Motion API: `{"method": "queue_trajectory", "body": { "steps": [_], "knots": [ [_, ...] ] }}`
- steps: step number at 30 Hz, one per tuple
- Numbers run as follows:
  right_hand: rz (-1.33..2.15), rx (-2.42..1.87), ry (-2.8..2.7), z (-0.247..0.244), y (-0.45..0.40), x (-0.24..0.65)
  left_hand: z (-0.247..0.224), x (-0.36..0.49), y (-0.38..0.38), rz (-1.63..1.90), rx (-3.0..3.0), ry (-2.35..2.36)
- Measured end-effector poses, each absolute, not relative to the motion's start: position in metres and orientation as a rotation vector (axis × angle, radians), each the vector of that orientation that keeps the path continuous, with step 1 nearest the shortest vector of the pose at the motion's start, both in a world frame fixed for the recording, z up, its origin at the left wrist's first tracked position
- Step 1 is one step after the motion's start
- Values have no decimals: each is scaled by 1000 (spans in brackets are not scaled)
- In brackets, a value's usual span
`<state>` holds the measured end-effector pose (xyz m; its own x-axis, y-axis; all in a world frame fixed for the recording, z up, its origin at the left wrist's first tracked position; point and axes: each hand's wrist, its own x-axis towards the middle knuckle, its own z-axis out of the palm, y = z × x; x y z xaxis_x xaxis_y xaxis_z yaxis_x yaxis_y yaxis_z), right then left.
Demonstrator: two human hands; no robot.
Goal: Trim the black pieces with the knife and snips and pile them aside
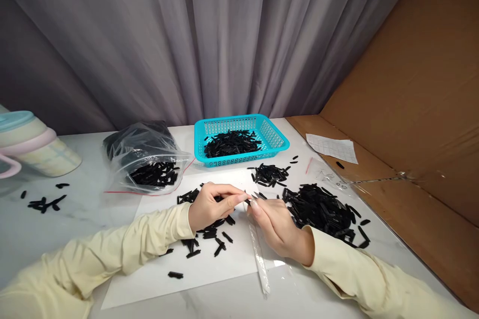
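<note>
My left hand (217,204) is closed in a pinch on a small black strip (247,202) above the white sheet (149,274). Facing it, my right hand (275,224) has its fingertips closed at the same strip. A thin pointed tip (257,195) shows by the right fingers; what it belongs to is hidden. Below the right fingertips runs a white stick in clear wrapping (259,264), and I cannot tell whether it is held or lying. Loose black strips (209,232) lie scattered under my left hand. Beside my right hand is a larger heap of black strips (322,212).
A turquoise basket (241,160) holds more strips at the back. Left of it sits an open clear zip bag (123,177) with strips inside. A tumbler (52,154) stands far left. A small heap (270,174), a paper slip (333,147) and cardboard (422,109) are right.
</note>
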<state>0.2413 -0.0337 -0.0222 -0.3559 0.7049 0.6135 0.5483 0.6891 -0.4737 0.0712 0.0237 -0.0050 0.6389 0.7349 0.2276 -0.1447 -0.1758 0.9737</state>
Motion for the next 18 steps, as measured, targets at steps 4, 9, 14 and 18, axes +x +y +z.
{"method": "queue_trajectory", "body": {
  "steps": [4,9,14,18],
  "knots": [
    [244,-966,-2040,-21,-34,242,-3,73,24,879,1551,515],
    [250,-1000,-2012,-17,-35,241,-2,73,24,881,1549,540],
    [240,-1017,-1994,-17,-35,240,-2,73,24,854,1501,575],
    [164,-1027,-1888,-20,-34,238,-2,73,27,788,1380,553]
  ]
}}
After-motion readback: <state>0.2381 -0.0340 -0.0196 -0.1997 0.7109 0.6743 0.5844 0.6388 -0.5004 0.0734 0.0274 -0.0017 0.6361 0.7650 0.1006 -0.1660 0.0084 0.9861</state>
